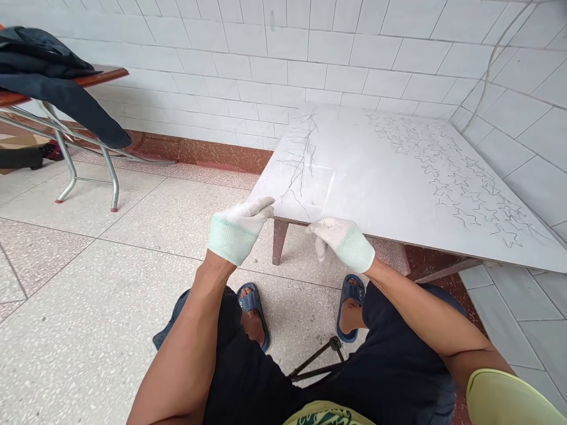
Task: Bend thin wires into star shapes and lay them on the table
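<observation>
Has dark trousers nearest, then a dark metal frame between blue slippers. Reaches both gloved hands to the near edge of a white-topped table. Holds the left hand just off the near-left corner, with fingers almost straight and laid together; cannot tell of any strand between them. Bends the right hand at the edge itself, with thumb and forefinger drawn together; cannot tell there either of a wire in the pinch. Faces a loose bundle of thin wires just beyond, on the table's left side, ahead of the gap between the hands. Lies lengthwise from near to far, slanting slightly rightward, with one loose end toward the left fingertips and another close by the right; hard to call either hand nearer. Spreads into star-shaped wires farther right, before a tiled wall.
</observation>
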{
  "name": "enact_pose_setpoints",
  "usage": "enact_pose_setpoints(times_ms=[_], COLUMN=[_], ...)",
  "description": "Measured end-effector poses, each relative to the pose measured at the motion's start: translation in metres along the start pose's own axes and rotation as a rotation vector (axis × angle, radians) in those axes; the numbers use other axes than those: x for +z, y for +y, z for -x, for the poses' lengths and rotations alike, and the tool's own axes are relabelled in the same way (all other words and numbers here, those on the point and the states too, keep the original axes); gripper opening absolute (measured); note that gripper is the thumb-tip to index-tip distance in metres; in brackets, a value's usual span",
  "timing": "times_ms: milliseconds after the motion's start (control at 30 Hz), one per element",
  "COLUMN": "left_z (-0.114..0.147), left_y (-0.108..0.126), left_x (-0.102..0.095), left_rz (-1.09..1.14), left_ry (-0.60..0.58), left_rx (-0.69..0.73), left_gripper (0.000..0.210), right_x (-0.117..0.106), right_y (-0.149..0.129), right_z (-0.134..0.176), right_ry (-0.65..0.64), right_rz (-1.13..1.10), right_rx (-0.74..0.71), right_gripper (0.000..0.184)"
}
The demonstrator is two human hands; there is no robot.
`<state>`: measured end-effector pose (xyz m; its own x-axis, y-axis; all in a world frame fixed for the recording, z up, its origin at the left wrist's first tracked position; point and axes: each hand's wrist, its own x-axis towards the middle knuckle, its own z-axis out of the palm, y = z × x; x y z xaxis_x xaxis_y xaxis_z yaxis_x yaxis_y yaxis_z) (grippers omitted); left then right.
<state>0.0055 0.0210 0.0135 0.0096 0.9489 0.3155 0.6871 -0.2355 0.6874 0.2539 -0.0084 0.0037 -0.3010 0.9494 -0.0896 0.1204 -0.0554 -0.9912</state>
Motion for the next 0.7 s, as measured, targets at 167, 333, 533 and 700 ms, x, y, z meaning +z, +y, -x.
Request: enact_pose_setpoints(times_ms=[167,333,533,700], left_z=[-0.006,-0.007,-0.009,-0.010], left_y=[-0.002,0.002,-0.002,-0.013], left_x=[0.002,-0.004,-0.010,-0.014], left_rz=[0.379,0.463,0.403,0.344], left_ry=[-0.203,-0.209,-0.197,-0.221], left_rx=[-0.197,-0.236,-0.193,-0.156], left_gripper=[0.046,0.045,0.045,0.048], right_x=[0.009,0.008,-0.006,-0.017], right_y=[-0.005,-0.008,0.010,0.014], right_z=[0.000,0.002,-0.003,-0.004], right_ry=[0.074,0.026,-0.074,-0.072], right_rz=[0.068,0.239,0.440,0.915], right_rx=[0.080,0.086,-0.060,-0.188], right_gripper=[0.023,0.031,0.043,0.048])
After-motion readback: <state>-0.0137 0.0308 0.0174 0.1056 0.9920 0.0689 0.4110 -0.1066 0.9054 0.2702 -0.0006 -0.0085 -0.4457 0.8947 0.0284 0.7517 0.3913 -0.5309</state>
